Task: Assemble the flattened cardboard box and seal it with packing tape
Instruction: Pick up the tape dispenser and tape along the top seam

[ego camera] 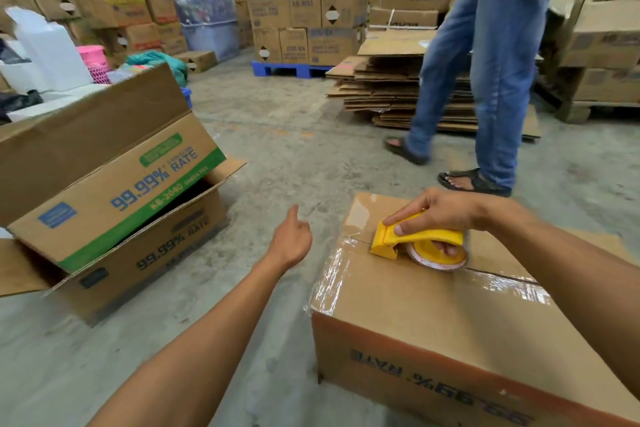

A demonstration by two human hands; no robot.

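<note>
A closed cardboard box stands on the concrete floor at lower right, printing upside down on its near side. Clear packing tape runs along its top seam and down the left edge. My right hand grips a yellow tape dispenser that rests on the seam near the box's far left corner. My left hand hovers over the floor left of the box, fingers curled with the thumb raised, holding nothing and touching nothing.
An open printed box with raised flaps lies at left. A person in jeans and sandals walks just beyond my box. A stack of flattened cardboard sits behind them. Stacked cartons, a blue pallet and white jugs line the back.
</note>
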